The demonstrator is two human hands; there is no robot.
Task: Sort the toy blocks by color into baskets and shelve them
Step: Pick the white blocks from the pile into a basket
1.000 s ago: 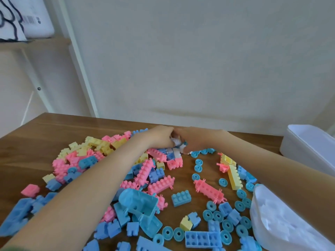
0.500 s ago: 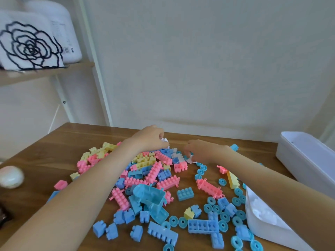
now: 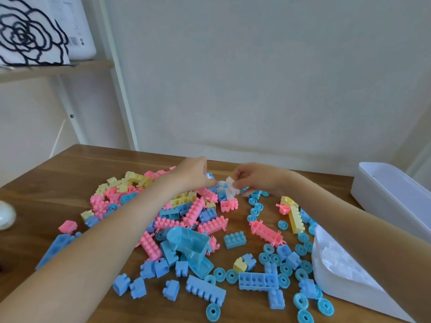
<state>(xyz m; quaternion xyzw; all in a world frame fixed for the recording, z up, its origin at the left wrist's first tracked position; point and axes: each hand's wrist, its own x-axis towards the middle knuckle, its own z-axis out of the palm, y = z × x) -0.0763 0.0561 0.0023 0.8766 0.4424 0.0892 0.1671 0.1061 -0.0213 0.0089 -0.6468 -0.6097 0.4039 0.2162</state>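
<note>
A pile of pink, blue, yellow and white toy blocks (image 3: 193, 213) covers the wooden table (image 3: 58, 173). At the pile's far edge my right hand (image 3: 254, 177) pinches a white block (image 3: 232, 186). Just left of it, my left hand (image 3: 193, 172) has its curled fingertips on other white pieces (image 3: 220, 184); what it grips is partly hidden. Several white blocks lie in a white basket (image 3: 335, 283) at the near right, under my right forearm. A second white basket (image 3: 387, 194) stands at the far right.
Several blue rings (image 3: 282, 279) and blue bricks lie scattered at the table's front. A large hollow blue piece (image 3: 189, 243) lies mid-pile. A wooden shelf (image 3: 56, 68) at upper left carries a rose-patterned item and a white container. A pale round object (image 3: 5, 215) sits at the left edge.
My right hand has lifted a white block off the pile's far edge. My left hand has shifted right, closer to it. The camera view has moved a little.
</note>
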